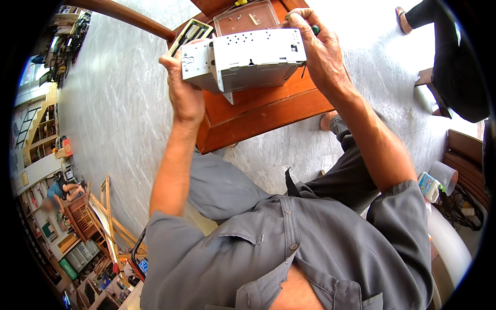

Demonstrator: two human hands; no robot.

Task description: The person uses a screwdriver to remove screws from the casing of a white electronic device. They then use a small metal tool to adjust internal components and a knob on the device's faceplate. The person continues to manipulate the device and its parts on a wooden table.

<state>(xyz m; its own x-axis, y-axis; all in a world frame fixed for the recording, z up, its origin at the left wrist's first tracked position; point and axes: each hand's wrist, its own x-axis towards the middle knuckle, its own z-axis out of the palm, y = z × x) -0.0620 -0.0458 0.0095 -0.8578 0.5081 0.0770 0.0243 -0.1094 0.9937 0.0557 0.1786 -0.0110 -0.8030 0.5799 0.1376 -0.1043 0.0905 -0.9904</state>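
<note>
I am holding a grey metal chassis box (248, 57) in the upper middle of the frame, lifted just above the wooden tabletop (258, 111). My left hand (183, 85) is gripping its left end, fingers curled around the edge. My right hand (318, 49) is clenching a green-handled screwdriver (314, 30) against the box's right end. Behind it a clear plastic tray (247, 18) is holding a few small loose parts, so I judge the disassembly is partly done; the casing is looking mostly intact.
</note>
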